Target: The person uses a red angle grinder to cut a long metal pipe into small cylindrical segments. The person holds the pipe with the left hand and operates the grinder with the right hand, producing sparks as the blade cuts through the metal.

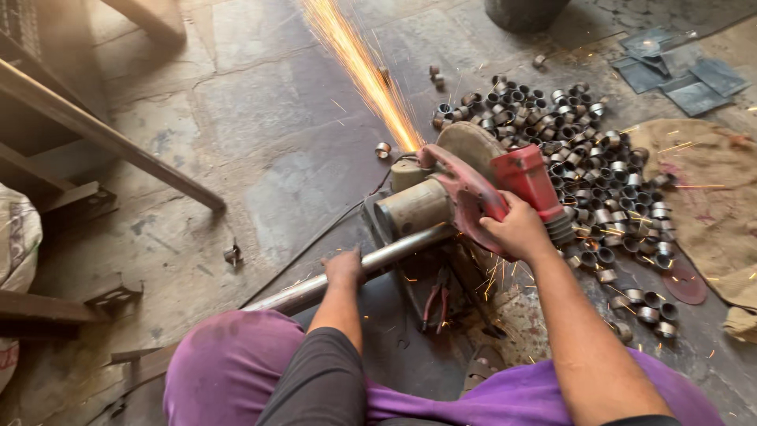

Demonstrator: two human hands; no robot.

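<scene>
A long steel pipe (371,264) is held down by the left hand (344,268), whose fingers are wrapped over it, while the right hand (516,230) is clamped on the red handle (473,189) of a chop saw (453,193) set on the stone floor (268,118). The pipe's long axis runs from beside the purple-clad knee (229,363) up and away to the right, under the saw's motor, so that the cut lies just beyond the right hand and well ahead of the left. A stream of sparks (363,67) is thrown forward and to the left, away from both hands. To the right of the right hand a heap of short cut rings (583,142) is spread over the floor, reaching a burlap sack (710,189). A pair of pliers (436,304) lies between the two forearms. Open floor is left beyond the left hand, bounded by a slanted steel bar (110,134).
</scene>
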